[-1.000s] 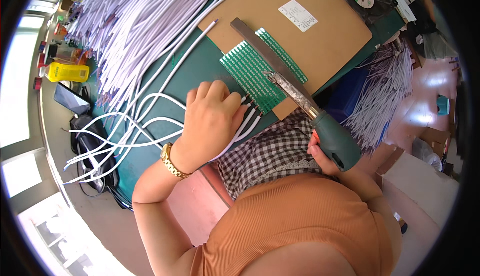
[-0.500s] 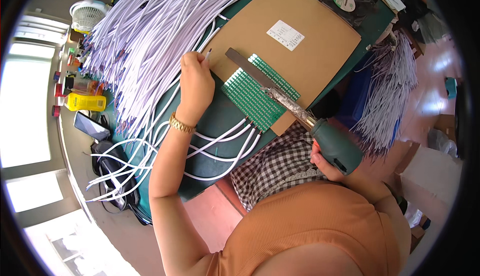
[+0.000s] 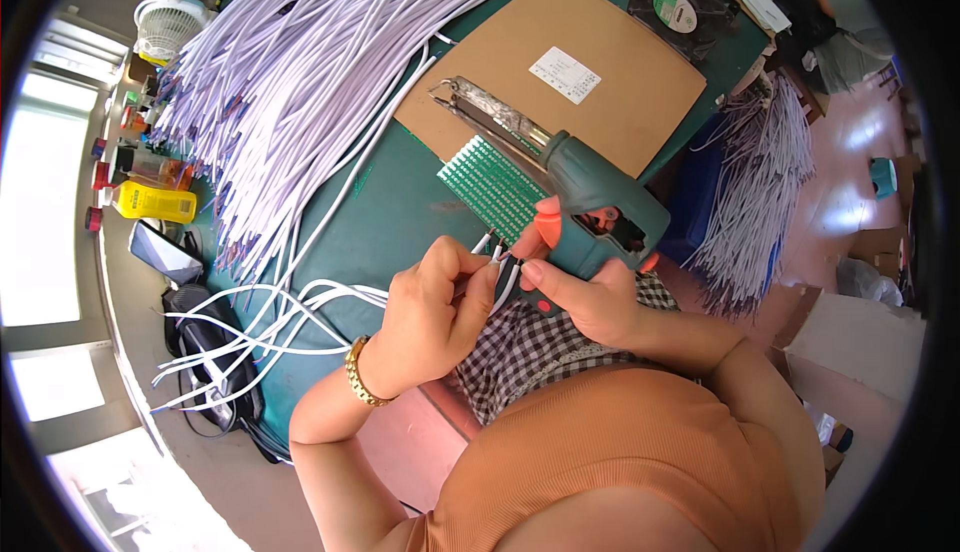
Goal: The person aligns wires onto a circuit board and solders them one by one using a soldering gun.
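My left hand [image 3: 435,302], with a gold watch on its wrist, is closed in a pinch on the end of a white cable [image 3: 495,255] at the near edge of the green circuit board [image 3: 492,187]. My right hand [image 3: 590,297] grips a dark green soldering gun [image 3: 610,197] with an orange trigger. Its metal barrel reaches up-left over the board, and its tip hangs above the cardboard. The right thumb and a finger come close to the left fingertips among the cables. Exact finger contact there is hard to see. Other white cables run left from the board, partly behind my left hand.
A large bundle of white cables [image 3: 300,72] covers the far left of the green table mat [image 3: 400,192]. Brown cardboard [image 3: 640,102] lies under the board. A black fan [image 3: 690,2] stands far right. More cables [image 3: 755,202] hang right. A yellow bottle [image 3: 155,202] stands left.
My left hand has come down from the cardboard's left edge to the board's near edge. My right hand has moved left, turning the soldering gun so its body lies over the board's right side.
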Action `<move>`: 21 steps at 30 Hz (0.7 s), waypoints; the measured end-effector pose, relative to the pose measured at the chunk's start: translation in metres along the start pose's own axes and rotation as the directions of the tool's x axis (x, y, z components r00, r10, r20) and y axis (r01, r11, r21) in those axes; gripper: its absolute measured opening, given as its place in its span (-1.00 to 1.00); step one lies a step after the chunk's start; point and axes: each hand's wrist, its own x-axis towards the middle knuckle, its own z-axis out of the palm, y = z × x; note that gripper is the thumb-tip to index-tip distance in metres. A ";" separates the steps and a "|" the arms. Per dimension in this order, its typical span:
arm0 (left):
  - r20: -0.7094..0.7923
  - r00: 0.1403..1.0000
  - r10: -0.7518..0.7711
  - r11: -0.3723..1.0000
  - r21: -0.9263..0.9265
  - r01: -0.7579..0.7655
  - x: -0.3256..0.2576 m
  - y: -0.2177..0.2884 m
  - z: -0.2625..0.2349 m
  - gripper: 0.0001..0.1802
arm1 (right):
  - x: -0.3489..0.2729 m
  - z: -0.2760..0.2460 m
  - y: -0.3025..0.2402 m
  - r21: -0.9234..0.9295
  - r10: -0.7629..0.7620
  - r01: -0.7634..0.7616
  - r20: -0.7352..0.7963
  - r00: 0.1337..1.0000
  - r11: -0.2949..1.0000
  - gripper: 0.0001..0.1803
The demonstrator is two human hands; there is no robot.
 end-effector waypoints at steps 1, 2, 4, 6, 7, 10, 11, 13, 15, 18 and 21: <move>0.024 1.000 -0.010 1.000 0.013 0.010 0.000 -0.001 0.000 -0.86 | 0.003 0.001 0.002 0.017 -0.010 0.009 0.028 1.000 1.000 -0.49; 0.047 0.999 -0.021 0.999 0.026 0.020 0.000 -0.003 0.001 -0.86 | 0.004 0.003 0.002 0.003 -0.006 0.006 0.028 1.000 1.000 -0.49; 0.045 0.999 0.005 1.000 0.017 -0.006 -0.001 -0.003 0.001 -0.86 | 0.004 0.007 0.003 0.040 -0.054 0.054 0.019 0.998 0.998 -0.49; 0.042 0.999 0.029 0.999 0.015 -0.030 -0.002 -0.004 0.002 -0.87 | 0.005 0.007 0.005 0.049 -0.055 0.054 0.019 0.998 0.997 -0.49; 0.024 0.999 0.037 0.999 -0.016 -0.037 -0.001 -0.005 0.004 -0.87 | 0.006 0.008 0.007 0.066 -0.058 0.057 0.016 0.998 0.996 -0.49; -0.028 0.999 0.036 0.988 -0.146 -0.039 -0.005 -0.013 0.012 -0.89 | 0.011 0.009 0.008 0.036 -0.110 0.110 0.000 0.994 0.993 -0.50; -0.054 0.998 0.025 0.969 -0.245 -0.037 -0.007 -0.017 0.015 -0.89 | 0.010 0.009 0.008 0.055 -0.082 0.081 0.013 0.997 0.995 -0.52; -0.065 0.998 0.021 0.952 -0.302 -0.039 -0.011 -0.025 0.020 -0.88 | 0.010 0.010 0.011 0.097 -0.069 0.069 -0.003 0.998 0.993 -0.51; -0.071 0.997 0.016 0.933 -0.358 -0.040 -0.013 -0.028 0.022 -0.88 | 0.010 0.010 0.013 0.142 -0.056 0.058 -0.024 0.998 0.988 -0.50; -0.085 0.996 0.024 0.898 -0.436 -0.059 -0.013 -0.027 0.022 -0.87 | 0.009 0.007 0.015 0.159 -0.070 0.064 0.031 0.997 0.985 -0.50; -0.077 0.997 0.012 0.881 -0.470 -0.046 -0.009 -0.020 0.018 -0.86 | 0.010 0.004 0.017 0.144 -0.102 0.089 0.079 0.992 0.985 -0.54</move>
